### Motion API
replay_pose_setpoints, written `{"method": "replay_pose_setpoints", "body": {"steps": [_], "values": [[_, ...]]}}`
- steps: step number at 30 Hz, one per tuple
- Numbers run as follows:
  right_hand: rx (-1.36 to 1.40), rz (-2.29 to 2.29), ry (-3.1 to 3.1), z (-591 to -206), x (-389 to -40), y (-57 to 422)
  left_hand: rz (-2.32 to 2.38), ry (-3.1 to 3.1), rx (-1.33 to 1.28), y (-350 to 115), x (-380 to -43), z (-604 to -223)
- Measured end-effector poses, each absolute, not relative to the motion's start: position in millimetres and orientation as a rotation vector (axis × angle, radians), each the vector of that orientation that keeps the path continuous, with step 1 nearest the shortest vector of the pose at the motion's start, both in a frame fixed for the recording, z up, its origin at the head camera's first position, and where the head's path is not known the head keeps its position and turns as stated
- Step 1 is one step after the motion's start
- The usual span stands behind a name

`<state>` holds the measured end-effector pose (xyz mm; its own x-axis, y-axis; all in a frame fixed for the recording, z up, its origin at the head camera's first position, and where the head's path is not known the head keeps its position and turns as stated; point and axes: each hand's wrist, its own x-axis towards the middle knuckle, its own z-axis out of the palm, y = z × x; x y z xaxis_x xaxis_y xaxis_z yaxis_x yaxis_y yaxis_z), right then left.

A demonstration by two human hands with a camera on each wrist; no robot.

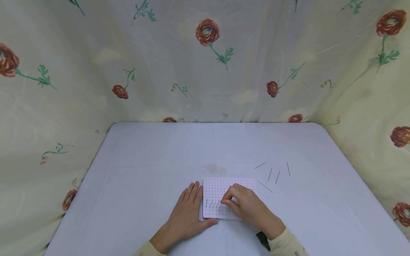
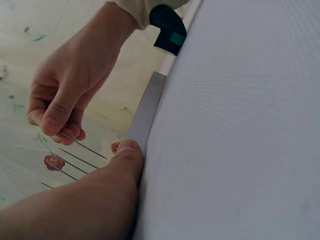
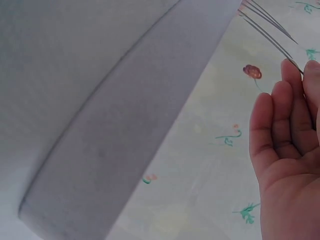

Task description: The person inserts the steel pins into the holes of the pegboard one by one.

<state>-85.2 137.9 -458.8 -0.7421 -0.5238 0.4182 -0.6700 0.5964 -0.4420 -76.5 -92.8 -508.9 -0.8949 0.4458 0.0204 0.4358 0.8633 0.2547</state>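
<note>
A white board [image 1: 213,188] with a grid of small holes lies at the table's front middle. Along its left edge my left hand [image 1: 187,217] rests with straight fingers, the thumb touching the front edge. A row of thin metal pins [image 1: 211,203] stands in the board's left part. My right hand [image 1: 248,206] is above the board, to the right of that row. Between its thumb and forefinger it pinches another thin metal pin [image 2: 85,146], slanting down toward the board. Whether the tip is in a hole cannot be seen; the left hand covers it in the left wrist view.
Several loose pins [image 1: 270,174] lie scattered on the white table [image 1: 153,160], right of and behind the board. A dark device [image 1: 263,240] sits at my right wrist. Flowered cloth [image 1: 243,71] hangs behind and at both sides of the table.
</note>
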Motion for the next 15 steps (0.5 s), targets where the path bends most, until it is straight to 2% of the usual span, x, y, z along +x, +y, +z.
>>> {"method": "replay_pose_setpoints", "body": {"steps": [15], "values": [[1.01,0.823,-2.652,-458.9,-84.5,136.9,0.379,3.005,0.729,-93.0,-77.3,-507.1]]}}
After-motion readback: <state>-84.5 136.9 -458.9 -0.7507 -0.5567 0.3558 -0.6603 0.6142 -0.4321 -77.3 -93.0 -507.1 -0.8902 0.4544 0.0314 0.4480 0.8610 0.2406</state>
